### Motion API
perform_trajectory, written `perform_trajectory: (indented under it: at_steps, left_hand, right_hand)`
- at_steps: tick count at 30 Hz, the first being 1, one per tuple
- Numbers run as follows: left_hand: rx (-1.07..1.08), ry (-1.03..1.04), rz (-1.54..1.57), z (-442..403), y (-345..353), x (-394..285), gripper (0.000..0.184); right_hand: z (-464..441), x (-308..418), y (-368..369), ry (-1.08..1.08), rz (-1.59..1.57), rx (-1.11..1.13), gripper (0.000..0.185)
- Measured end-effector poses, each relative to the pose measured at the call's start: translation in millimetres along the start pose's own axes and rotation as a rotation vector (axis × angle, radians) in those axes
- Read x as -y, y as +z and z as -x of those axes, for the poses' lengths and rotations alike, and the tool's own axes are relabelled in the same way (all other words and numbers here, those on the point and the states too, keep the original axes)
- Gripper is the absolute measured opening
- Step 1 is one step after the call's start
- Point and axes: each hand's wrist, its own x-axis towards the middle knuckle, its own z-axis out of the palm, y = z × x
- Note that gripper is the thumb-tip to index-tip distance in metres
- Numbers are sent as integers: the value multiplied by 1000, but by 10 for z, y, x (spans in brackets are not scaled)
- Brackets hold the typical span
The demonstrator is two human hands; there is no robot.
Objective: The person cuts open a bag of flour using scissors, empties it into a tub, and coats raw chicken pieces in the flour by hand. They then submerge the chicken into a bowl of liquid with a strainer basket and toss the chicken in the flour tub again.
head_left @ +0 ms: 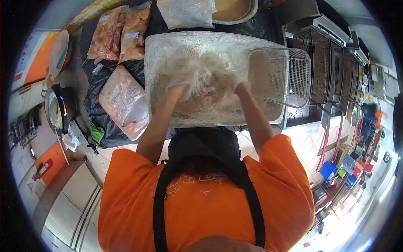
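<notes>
A wide, shallow tray [157, 96] dusted with pale flour lies in front of me. Both hands are inside it, smeared by motion and coated in flour. My left hand [187, 86] is at the left of a floury heap [204, 80], and my right hand [228, 83] is at its right. Their fingers are too blurred to make out, and so is anything they may hold. A wire basket [299, 77] rests across the right side of the tray.
Bagged meat packs [107, 33] [135, 31] and a larger wrapped pack [125, 103] lie left of the tray. Behind it are a plastic bag [187, 13] and a bowl of liquid [233, 9]. Fryer baskets [321, 65] with red handles stand at the right.
</notes>
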Motion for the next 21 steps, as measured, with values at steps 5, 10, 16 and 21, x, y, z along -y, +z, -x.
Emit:
perform_trajectory:
  at_steps: [5, 10, 16, 21]
  left_hand:
    - [98, -52, 182, -371, -13, 12, 52]
    - [-86, -35, 240, 61, -113, -478, 55]
    - [186, 108, -246, 508, -584, -288, 31]
    - [308, 59, -310, 482, -55, 209, 27]
  right_hand:
    - [131, 461, -142, 177, -1356, -35, 38]
    - [-21, 254, -32, -127, -1363, -469, 33]
    - [542, -630, -72, 192, -788, -209, 32]
    - [841, 59, -420, -66, 162, 283, 23]
